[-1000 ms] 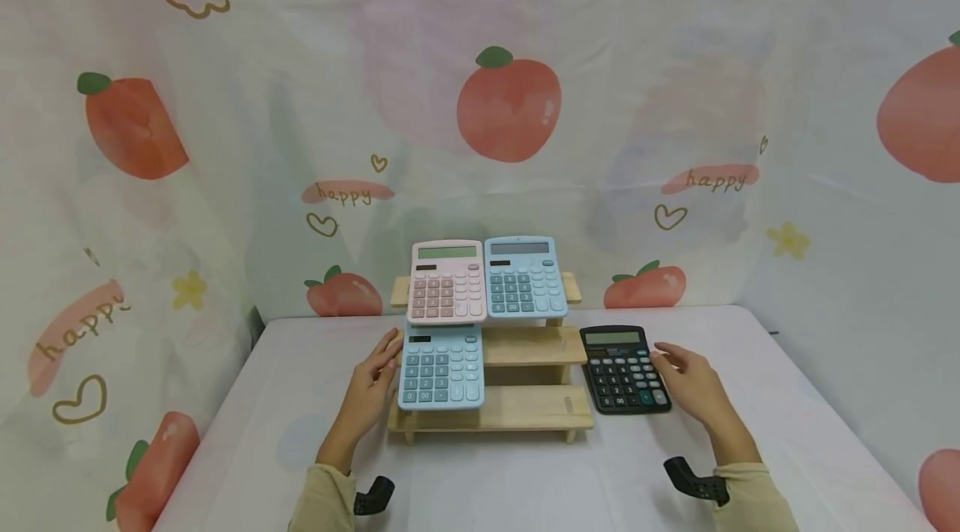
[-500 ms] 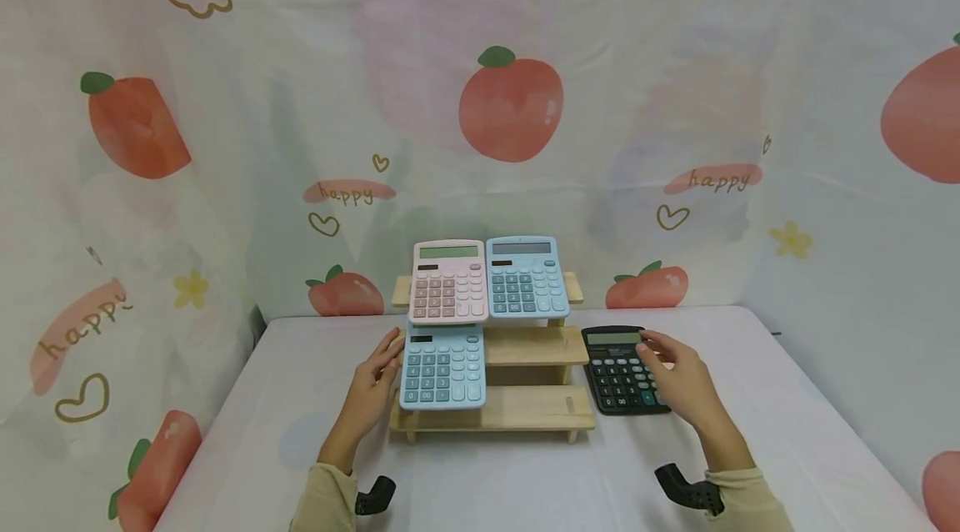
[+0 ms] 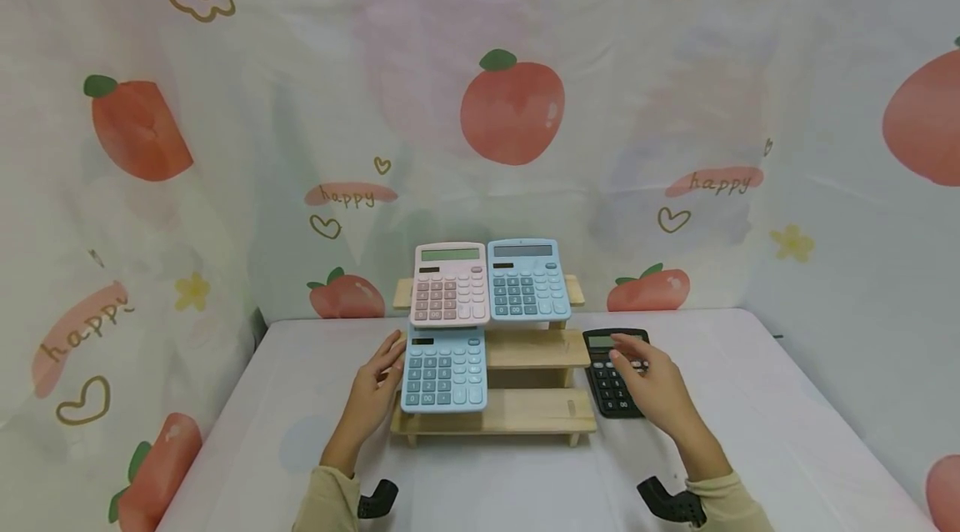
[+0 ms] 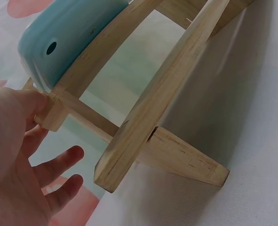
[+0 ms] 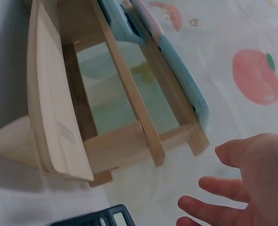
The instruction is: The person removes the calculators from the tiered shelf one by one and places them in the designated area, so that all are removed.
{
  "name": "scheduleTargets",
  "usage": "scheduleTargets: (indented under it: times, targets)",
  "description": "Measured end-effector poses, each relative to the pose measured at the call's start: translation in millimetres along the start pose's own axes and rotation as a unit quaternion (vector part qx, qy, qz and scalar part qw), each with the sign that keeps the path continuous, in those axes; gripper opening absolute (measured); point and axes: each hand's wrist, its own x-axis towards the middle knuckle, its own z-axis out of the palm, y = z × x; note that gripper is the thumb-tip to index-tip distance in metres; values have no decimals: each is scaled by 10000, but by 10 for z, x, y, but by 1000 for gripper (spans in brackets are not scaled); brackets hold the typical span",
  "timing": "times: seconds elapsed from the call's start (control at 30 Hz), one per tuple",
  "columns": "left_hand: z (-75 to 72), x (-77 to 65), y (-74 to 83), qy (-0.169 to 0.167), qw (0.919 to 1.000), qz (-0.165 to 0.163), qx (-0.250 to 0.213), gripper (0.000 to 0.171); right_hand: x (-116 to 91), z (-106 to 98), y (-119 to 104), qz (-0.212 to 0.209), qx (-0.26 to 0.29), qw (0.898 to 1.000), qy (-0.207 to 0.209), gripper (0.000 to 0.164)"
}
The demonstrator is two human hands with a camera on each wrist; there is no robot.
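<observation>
A three-tier wooden rack [image 3: 536, 413] stands on the table. At its left end my left hand [image 3: 372, 390] grips the middle shelf, thumb and forefinger around the slat end [image 4: 50, 114] in the left wrist view, the other fingers loose. Close beside that hand, a light blue calculator [image 3: 446, 373] leans on the middle tier. My right hand [image 3: 660, 390] holds nothing; its relaxed fingers are over a black calculator [image 3: 613, 390] lying right of the rack, hiding part of it. In the right wrist view these fingers [image 5: 209, 207] are apart from the rack.
On the top tier lean a pink calculator [image 3: 450, 290] and a second light blue calculator [image 3: 529, 290], side by side. A fruit-printed cloth [image 3: 510, 215] hangs behind the white-covered table [image 3: 495, 482].
My right hand has moved left from the black calculator's right edge to over its keys and display. My left hand stays at the rack; the calculators have not moved.
</observation>
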Motion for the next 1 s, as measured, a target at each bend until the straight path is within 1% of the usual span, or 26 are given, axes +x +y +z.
scheduleTargets:
  times: [0.03, 0.23, 0.47, 0.57, 0.63, 0.8, 0.87, 1.0]
  targets:
    - [3, 3, 1, -2, 10000, -45, -24, 41, -1, 22, -17, -39, 25, 10000, -15, 40]
    - [14, -2, 9, -3, 10000, -36, -15, 41, -24, 146, -107, -145, 176, 9997, -85, 38]
    - [-2, -5, -12, 31, 9998, 208, 14, 40, -48, 255, -201, -248, 460, 9986, -33, 35]
    - [-13, -9, -18, 48, 9996, 270, -45, 40, -62, 292, -245, -251, 609, 9978, -89, 35]
    - [-18, -15, -13, 55, 9995, 294, -108, 39, -76, 316, -271, -319, 620, 9975, -109, 36]
    - [-17, -22, 8, 56, 9995, 281, -117, 39, -105, 356, -321, -520, 464, 9976, 11, 34]
    - [-12, -21, 15, 64, 9996, 263, -100, 39, -117, 357, -345, -496, 488, 9976, 15, 34]
    - [6, -4, -6, 109, 9994, 284, -175, 39, -160, 376, -430, -397, 654, 9970, -148, 34]
